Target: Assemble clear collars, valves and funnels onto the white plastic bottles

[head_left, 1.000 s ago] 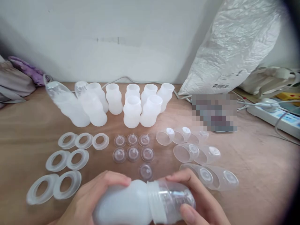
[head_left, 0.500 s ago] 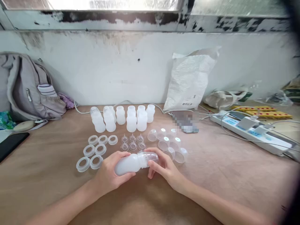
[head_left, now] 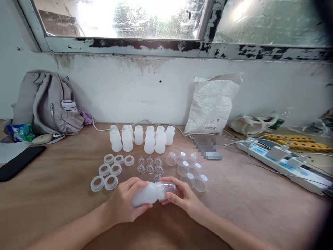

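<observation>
A frosted white bottle (head_left: 145, 195) lies nearly level between my hands, its clear cap (head_left: 168, 189) pointing right. My left hand (head_left: 127, 199) is wrapped round the bottle's body. The fingers of my right hand (head_left: 183, 196) grip the clear cap end. Just behind are clear nipples (head_left: 149, 169) in rows, one partly hidden by my right hand. White rings (head_left: 111, 182) lie in a group to the left, and clear dome caps (head_left: 199, 185) to the right. Several white bottles (head_left: 149, 142) stand upright farther back.
On the left are a backpack (head_left: 49, 104), a green packet (head_left: 23, 132) and a black phone (head_left: 22, 163). A white bag (head_left: 210, 104) leans on the wall. On the right, a power strip (head_left: 281, 166) with cables lies near yellow items (head_left: 304, 145).
The view has tilted up, so the table items appear lower. My right hand has closed in on the cap's base, and one more nipple shows behind the hands.
</observation>
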`<act>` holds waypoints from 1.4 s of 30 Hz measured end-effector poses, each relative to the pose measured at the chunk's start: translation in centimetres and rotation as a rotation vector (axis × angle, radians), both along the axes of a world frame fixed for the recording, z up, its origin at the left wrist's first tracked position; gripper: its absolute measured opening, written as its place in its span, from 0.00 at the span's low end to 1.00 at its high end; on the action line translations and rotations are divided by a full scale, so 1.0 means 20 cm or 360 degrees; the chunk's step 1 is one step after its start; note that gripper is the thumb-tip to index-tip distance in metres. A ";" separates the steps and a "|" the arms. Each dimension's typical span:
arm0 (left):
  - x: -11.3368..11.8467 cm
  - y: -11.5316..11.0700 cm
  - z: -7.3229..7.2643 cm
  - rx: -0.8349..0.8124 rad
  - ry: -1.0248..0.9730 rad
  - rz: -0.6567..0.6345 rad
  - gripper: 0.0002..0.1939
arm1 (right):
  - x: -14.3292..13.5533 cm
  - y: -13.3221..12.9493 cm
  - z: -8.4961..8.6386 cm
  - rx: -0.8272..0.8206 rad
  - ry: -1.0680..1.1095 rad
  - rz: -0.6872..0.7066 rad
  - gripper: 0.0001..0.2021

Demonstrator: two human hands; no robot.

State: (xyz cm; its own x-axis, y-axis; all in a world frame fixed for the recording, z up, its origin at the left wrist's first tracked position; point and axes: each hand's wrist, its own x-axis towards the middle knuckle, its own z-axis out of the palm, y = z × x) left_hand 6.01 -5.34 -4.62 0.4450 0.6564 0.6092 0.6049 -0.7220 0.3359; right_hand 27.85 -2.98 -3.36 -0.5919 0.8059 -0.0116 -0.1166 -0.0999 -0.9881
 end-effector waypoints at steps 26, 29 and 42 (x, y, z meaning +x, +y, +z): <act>0.03 -0.02 0.05 0.0031 -0.0009 0.0092 0.26 | -0.02 -0.03 0.19 0.0452 -0.0333 -0.0154 0.15; 0.00 0.01 0.13 0.0040 0.0051 0.0171 0.33 | -0.05 0.06 0.32 0.0702 -0.0413 -0.0293 0.17; -0.47 0.22 0.13 0.0200 -0.0153 0.0776 0.08 | -0.49 0.66 0.63 0.1746 -0.1318 -0.0414 0.17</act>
